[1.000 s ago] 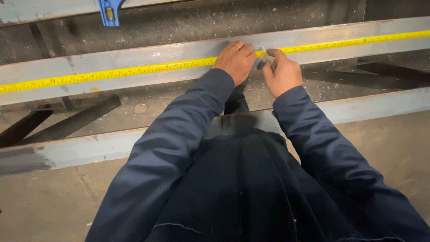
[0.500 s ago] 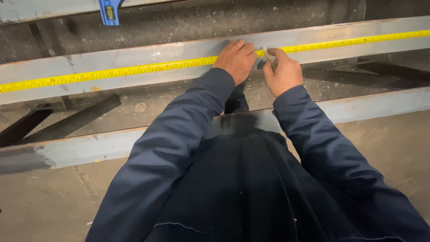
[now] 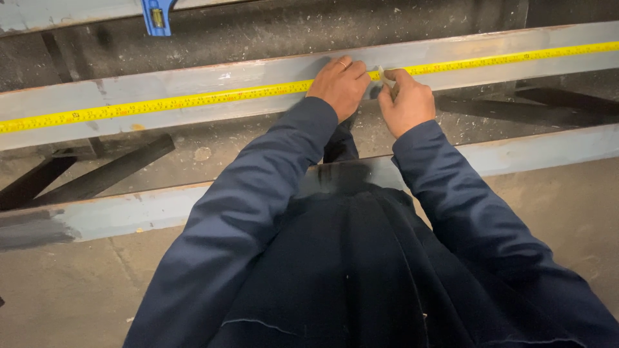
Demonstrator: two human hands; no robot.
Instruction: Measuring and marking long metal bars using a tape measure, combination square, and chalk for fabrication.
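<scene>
A yellow measuring tape (image 3: 193, 100) lies stretched along a long grey steel beam (image 3: 193, 77) that crosses the view. My left hand (image 3: 340, 85) rests flat on the tape and beam, a ring on one finger, pressing the tape down. Just to its right, my right hand (image 3: 406, 100) pinches a small white marker, like a piece of chalk (image 3: 383, 75), with its tip at the tape's edge. Both arms wear dark blue sleeves.
A second grey beam (image 3: 129, 212) runs parallel nearer to me, across my lap. Dark steel bars (image 3: 97, 174) lie on the concrete floor between the beams. A blue clamp (image 3: 157, 16) hangs at the top left. Bare concrete (image 3: 58, 296) lies at lower left.
</scene>
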